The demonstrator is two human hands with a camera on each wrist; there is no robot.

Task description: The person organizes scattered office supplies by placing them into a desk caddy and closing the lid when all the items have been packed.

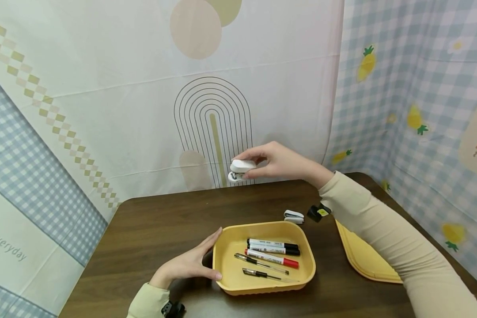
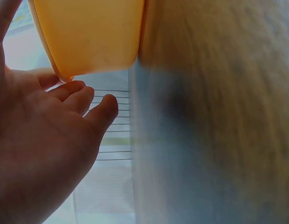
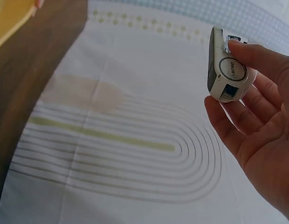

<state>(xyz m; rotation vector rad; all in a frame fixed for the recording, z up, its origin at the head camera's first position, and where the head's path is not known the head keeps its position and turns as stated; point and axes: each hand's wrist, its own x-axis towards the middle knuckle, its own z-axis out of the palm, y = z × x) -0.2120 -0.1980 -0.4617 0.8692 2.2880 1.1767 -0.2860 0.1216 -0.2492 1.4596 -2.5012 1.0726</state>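
Raised above the table's back edge, my right hand (image 1: 280, 163) holds a small white stapler (image 1: 241, 170) between thumb and fingers. The right wrist view shows that stapler (image 3: 231, 70) from one end, with a round logo on it. My left hand (image 1: 188, 267) rests against the left side of a yellow plastic box (image 1: 230, 289), its thumb at the near rim and fingertips by the far left corner. Inside the box lie two black-capped markers (image 1: 268, 244), a red-capped marker (image 1: 271, 257) and two gel pens (image 1: 262, 274). A second white stapler (image 1: 293, 216) stands on the table behind the box.
A yellow lid (image 1: 367, 256) lies to the right on the brown wooden table (image 1: 151, 229), partly hidden under my right forearm. Patterned cloth (image 1: 143, 119) hangs behind the table, with checked pineapple cloth (image 1: 385, 101) at the right.
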